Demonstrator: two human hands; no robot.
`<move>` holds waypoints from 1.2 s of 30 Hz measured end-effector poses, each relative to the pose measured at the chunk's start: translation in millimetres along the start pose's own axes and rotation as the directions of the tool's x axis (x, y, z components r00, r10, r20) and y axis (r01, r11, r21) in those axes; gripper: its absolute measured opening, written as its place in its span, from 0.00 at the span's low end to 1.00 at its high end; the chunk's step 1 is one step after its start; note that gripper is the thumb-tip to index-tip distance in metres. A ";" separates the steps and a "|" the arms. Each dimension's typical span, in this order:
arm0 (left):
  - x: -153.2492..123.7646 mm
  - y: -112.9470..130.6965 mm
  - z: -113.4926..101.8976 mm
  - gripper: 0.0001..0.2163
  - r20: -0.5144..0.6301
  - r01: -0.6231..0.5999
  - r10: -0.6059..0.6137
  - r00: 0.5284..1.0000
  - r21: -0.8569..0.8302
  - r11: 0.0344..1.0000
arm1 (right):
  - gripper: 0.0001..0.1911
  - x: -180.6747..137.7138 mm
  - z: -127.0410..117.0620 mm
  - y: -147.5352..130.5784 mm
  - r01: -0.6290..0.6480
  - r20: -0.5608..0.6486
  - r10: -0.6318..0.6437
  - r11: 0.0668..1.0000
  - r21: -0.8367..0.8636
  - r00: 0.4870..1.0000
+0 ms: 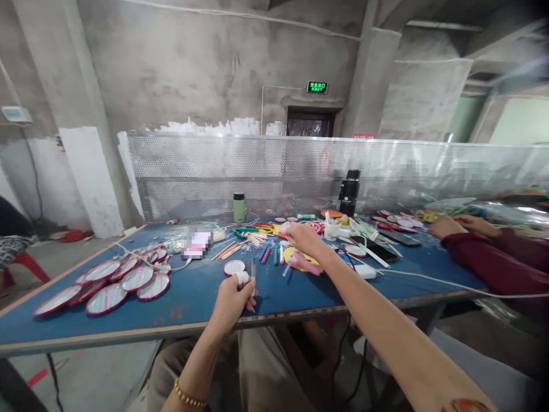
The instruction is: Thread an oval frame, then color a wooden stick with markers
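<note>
Low over the near table edge, my left hand (231, 300) is closed on a thin flat stick (253, 270) that stands upright between thumb and fingers. White wrapping (242, 277) covers one of its fingertips. A round disc with a red rim (234, 267) lies just beyond that hand. My right hand (305, 237) is stretched forward over the clutter, its fingers bunched at a small white and orange item that I cannot make out. Below its wrist are a yellow round piece (294, 253) and a pink object (305, 264). Several coloured markers (266, 254) lie between the hands.
Red-rimmed round discs (107, 298) are piled at the left. A phone (197, 244), a green bottle (239, 207), a black flask (350, 193) and a white cup (331, 230) stand or lie farther back. A white cable (433, 278) crosses the right side, near a co-worker's sleeves (476, 252).
</note>
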State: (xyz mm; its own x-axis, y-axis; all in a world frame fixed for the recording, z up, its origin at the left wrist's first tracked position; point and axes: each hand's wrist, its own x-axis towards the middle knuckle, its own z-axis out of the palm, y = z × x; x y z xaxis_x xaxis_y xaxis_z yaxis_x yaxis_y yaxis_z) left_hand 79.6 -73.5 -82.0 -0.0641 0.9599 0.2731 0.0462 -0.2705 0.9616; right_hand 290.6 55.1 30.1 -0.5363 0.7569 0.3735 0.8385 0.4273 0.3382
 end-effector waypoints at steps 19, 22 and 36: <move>2.4 -5.4 -3.3 0.13 0.000 -0.014 0.014 1.000 0.024 1.000 | 0.13 15.9 44.9 -42.5 0.253 0.048 -0.253 0.967 0.014 0.966; 2.9 -4.3 -2.8 0.12 0.006 -0.018 0.017 1.000 0.033 0.999 | 0.13 16.2 47.3 -47.2 0.265 0.048 -0.265 0.964 0.012 0.963; 0.5 -0.9 -1.2 0.13 -0.002 -0.018 0.018 1.000 0.046 0.999 | 0.13 9.6 39.0 -10.6 0.223 0.106 -0.222 0.975 0.004 0.969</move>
State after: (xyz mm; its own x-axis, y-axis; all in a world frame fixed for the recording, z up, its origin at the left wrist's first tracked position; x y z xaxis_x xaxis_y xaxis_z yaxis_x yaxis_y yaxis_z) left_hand 78.4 -72.8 -82.7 -0.0651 0.9546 0.2907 0.0935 -0.2842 0.9542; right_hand 280.3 77.1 -3.6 -0.6960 0.6910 0.1952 0.6980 0.5874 0.4096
